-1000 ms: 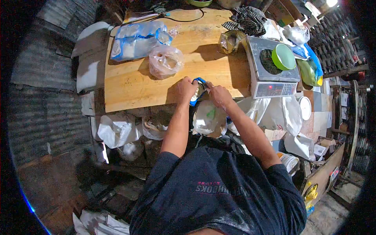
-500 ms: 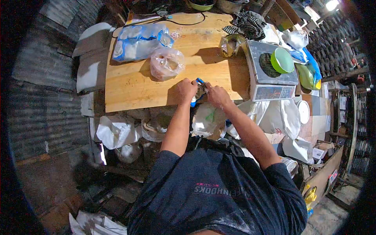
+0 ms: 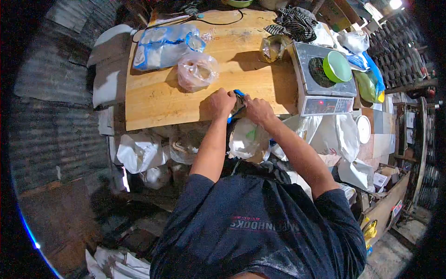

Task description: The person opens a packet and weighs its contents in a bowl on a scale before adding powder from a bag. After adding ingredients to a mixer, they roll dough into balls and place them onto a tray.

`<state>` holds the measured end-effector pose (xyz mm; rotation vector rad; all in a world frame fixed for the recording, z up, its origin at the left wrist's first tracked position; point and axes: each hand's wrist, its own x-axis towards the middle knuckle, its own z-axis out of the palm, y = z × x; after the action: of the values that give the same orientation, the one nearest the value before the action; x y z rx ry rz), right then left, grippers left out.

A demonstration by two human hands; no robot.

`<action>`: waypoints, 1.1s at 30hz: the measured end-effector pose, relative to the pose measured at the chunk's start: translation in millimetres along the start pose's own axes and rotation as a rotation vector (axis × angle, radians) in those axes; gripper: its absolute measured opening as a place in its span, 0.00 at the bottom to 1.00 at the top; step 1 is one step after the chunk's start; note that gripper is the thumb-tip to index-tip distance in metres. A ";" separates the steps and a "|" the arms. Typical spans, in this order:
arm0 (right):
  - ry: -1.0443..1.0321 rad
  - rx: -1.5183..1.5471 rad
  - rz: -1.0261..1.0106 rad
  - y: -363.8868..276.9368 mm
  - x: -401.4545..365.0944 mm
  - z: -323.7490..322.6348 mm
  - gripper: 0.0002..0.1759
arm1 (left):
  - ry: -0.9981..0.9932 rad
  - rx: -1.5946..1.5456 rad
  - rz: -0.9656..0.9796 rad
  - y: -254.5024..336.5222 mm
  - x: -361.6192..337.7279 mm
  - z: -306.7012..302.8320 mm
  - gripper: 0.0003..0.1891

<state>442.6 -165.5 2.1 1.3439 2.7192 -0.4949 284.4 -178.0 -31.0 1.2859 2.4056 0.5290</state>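
At the table's near edge, a small clear plastic pouch with blue edges [image 3: 239, 103] is stretched between my two hands. My left hand [image 3: 223, 103] is closed on its left side, knuckles up. On the other side my right hand [image 3: 259, 111] pinches the pouch's upper right edge. Something dark shows inside the pouch, too small to make out. Just beyond my left hand sits a pinkish clear plastic bag [image 3: 197, 72] with brownish contents. Farther back lies a stack of blue-edged plastic pouches [image 3: 167, 46].
To the right stands a weighing scale [image 3: 325, 106] with a green bowl [image 3: 337, 67] on it. An open bag [image 3: 274, 48] sits beside the scale, near a striped cloth [image 3: 295, 25]. White sacks [image 3: 139, 153] stand below the wooden table's front edge [image 3: 158, 122].
The view has shifted slightly. Both hands stay at the pouch, with its blue edge now more upright between them. The other things on the table have not moved.
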 end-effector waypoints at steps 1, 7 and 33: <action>-0.001 0.006 0.004 1.5 -1.9 1.1 0.23 | 0.016 -0.006 0.005 -5.1 2.6 9.1 0.18; -0.100 0.019 0.039 6.4 -28.7 -18.5 0.22 | 0.015 -0.040 0.005 10.0 -10.7 -10.9 0.17; 0.479 0.031 0.129 62.5 -31.3 -8.1 0.23 | -0.003 -0.512 0.078 11.2 -26.7 -24.0 0.34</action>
<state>511.5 -151.4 0.1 1.8370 2.9575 -0.2256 294.8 -198.4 -1.2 1.1443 2.0275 1.0785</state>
